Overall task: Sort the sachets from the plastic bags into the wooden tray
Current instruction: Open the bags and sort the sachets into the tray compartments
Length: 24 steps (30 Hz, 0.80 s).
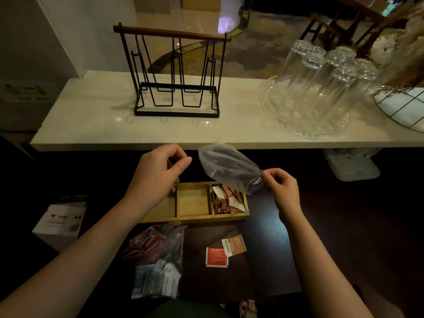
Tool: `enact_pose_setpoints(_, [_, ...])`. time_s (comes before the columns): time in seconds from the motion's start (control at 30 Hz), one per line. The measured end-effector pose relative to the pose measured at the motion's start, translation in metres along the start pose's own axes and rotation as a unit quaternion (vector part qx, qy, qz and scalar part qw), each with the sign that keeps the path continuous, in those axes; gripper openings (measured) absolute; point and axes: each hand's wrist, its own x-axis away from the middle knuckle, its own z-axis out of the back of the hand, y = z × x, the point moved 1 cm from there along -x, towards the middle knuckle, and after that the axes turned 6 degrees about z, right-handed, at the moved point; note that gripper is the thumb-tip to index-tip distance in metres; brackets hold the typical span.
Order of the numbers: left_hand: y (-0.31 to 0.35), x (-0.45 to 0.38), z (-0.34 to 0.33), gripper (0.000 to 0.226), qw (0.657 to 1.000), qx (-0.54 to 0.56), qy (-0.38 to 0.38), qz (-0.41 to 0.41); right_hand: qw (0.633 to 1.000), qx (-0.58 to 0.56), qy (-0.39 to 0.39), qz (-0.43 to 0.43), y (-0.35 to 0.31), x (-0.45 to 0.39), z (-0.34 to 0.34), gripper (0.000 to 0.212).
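A wooden tray (193,218) with three compartments lies on the dark surface below me. Its right compartment holds several brown sachets (229,199); the middle one is bare and my arm partly hides the left one. My right hand (281,188) pinches the mouth of an empty-looking clear plastic bag (227,167) held above the tray's right end. My left hand (160,168) hovers over the tray's left end, fingers curled, holding nothing. Nearer me lie a bag of red sachets (152,243), a bag of blue-white sachets (156,281), a loose red sachet (216,257) and a loose brown sachet (234,245).
A white counter (96,120) runs across above the tray, carrying a black wire rack (176,74), upturned glasses on a glass platter (305,127) and a wire basket (403,106). A white A4 paper box (60,223) stands at the left.
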Motion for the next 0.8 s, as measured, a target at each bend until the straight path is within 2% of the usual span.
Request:
enact_pose_setpoints(0.1, [-0.030,0.008,-0.005,0.012,0.999,-0.029,0.000,0.020,0.991,0.054,0.095,-0.079,0.034,0.009,0.006,0.007])
enact_pose_setpoints(0.17, [-0.057,0.016,-0.011,0.014,0.993,-0.111,-0.019,0.031,0.969,0.099,0.167,-0.150,0.054,0.018,0.011,0.011])
enact_pose_setpoints(0.23, [-0.084,0.027,-0.019,0.017,0.970,-0.223,-0.080,0.045,0.945,0.158,0.202,-0.204,0.067,0.028,0.013,0.010])
enact_pose_setpoints(0.3, [-0.107,0.040,-0.025,0.024,0.935,-0.314,-0.154,0.057,0.927,0.226,0.193,-0.229,0.076,0.036,0.012,0.013])
enact_pose_setpoints(0.37, [-0.125,0.052,-0.031,0.043,0.894,-0.382,-0.220,0.075,0.919,0.266,0.165,-0.240,0.084,0.040,0.009,0.015])
enact_pose_setpoints(0.43, [-0.135,0.062,-0.035,0.061,0.869,-0.411,-0.254,0.102,0.914,0.294,0.142,-0.243,0.090,0.042,0.004,0.017])
enact_pose_setpoints(0.6, [-0.134,0.080,-0.044,0.095,0.856,-0.427,-0.269,0.112,0.888,0.369,0.076,-0.262,0.097,0.047,-0.005,0.027])
enact_pose_setpoints(0.7, [-0.133,0.086,-0.044,0.116,0.856,-0.418,-0.282,0.112,0.883,0.378,0.076,-0.268,0.101,0.049,-0.003,0.024])
enact_pose_setpoints(0.77, [-0.133,0.090,-0.042,0.114,0.856,-0.424,-0.279,0.101,0.888,0.382,0.080,-0.245,0.102,0.049,-0.002,0.026])
enact_pose_setpoints(0.8, [-0.134,0.090,-0.042,0.107,0.860,-0.427,-0.264,0.092,0.890,0.385,0.081,-0.232,0.101,0.050,-0.002,0.029])
